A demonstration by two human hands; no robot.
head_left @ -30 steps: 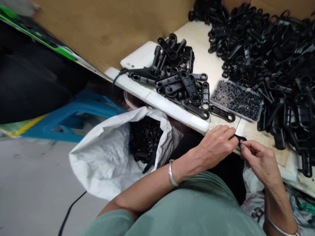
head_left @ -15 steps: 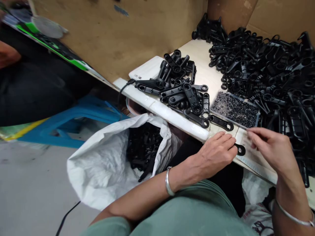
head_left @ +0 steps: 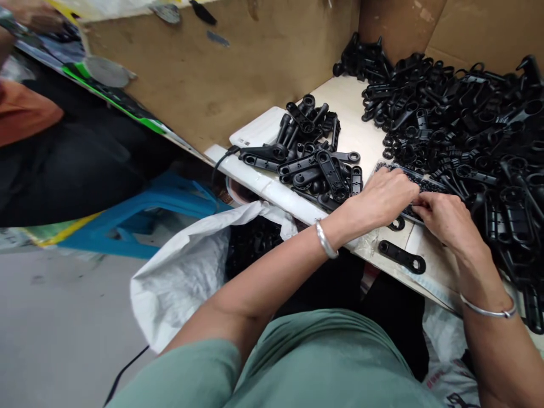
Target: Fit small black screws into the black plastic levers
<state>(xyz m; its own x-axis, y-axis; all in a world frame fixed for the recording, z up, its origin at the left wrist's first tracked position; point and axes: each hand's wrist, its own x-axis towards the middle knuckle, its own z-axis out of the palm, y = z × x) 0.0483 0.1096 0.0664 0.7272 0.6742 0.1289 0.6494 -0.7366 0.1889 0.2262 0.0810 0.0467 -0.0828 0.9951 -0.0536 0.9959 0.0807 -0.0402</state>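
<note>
Black lever (head_left: 402, 256) lies on the table (head_left: 351, 95), long axis slanting from far left to near right. Left hand (head_left: 386, 195) and right hand (head_left: 447, 220) meet beyond it at the box (head_left: 426, 179), neither clearly nearer the lever; whether they pinch anything, I can't tell.

No legible text. Crumpled white bag (head_left: 455, 381), lower right corner of frame: small red characters plus a bolder dark print, both too folded and blurred to read. Flat white box (head_left: 257, 127), upper middle of frame: tiny dark marks on its near left edge, maybe a label, too small to make out. Pale strip (head_left: 437, 290), right of centre, low: faint bluish marks, unreadable.
</note>
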